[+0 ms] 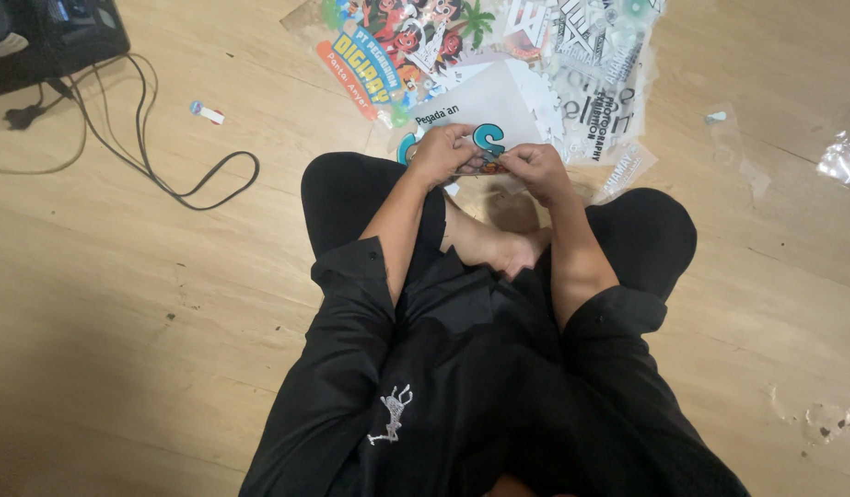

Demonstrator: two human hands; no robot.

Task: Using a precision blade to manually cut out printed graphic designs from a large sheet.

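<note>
Teal piece: a small teal cut-out sticker (488,138) sits between my two hands, just above my crossed legs, in front of the heap of printed sheets; it is lifted off the floor, not lying in the pile
Left hand: my left hand (441,152) is curled around the near-left edge of the sticker, fingers closed on it
Right hand: my right hand (534,168) pinches the right side of the same piece; the thumb and fingertips seem to be working at its edge, though the view is too small for me to tell whether backing is coming away
White sheet: a white sheet (499,99) lies just behind my hands, on top of the heap
Done so far: one piece is out of the pile and in hand; I judge this to be early work
Left to do: the colourful printed sheets (397,46) and the clear films with black lettering (595,64) lie spread on the wooden floor (167,304), seemingly untouched
Elsewhere: a black cable (167,175) loops well to the left; scraps of clear film (844,158) lie far right
</note>
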